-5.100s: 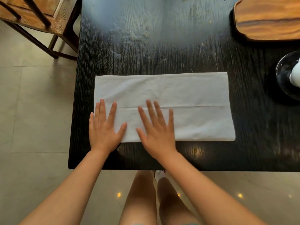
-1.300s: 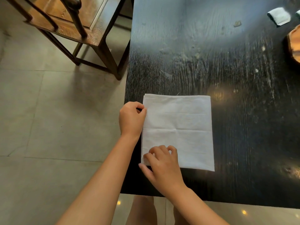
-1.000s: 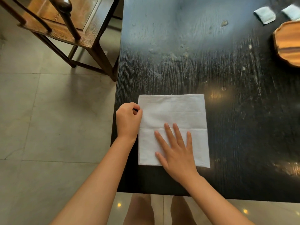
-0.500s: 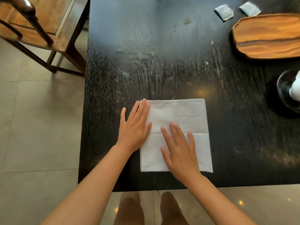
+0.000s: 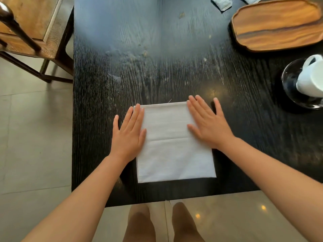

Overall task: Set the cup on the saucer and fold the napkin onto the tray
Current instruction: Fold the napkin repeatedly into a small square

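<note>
Napkin lies folded into a near-square on the counter, close to the near edge and toward the left side. A crease runs across it about midway. Left hand rests flat with straight fingers, grasping nothing, overlapping the napkin's left edge. Right hand likewise lies flat and released, fingers spread, across the napkin's upper right corner and partly on the counter beside it.

Cup sits on the dark glass saucer at the right edge of the counter; that part of the task appears complete, though both items are cut off by the frame. Tray, wooden and oval, stands at the far right corner, well apart from the napkin and bare where visible. Two small packets lie just beyond the tray's left end.

Assessment: the step in hand is pressing and smoothing the fold. Folding looks close to finished; transfer to the tray is not yet done. The next move calls for either a further fold or a grip on both side edges, lifting the cloth level so the layers do not slip open, then carrying it to the far right corner, clear of the cup.
</note>
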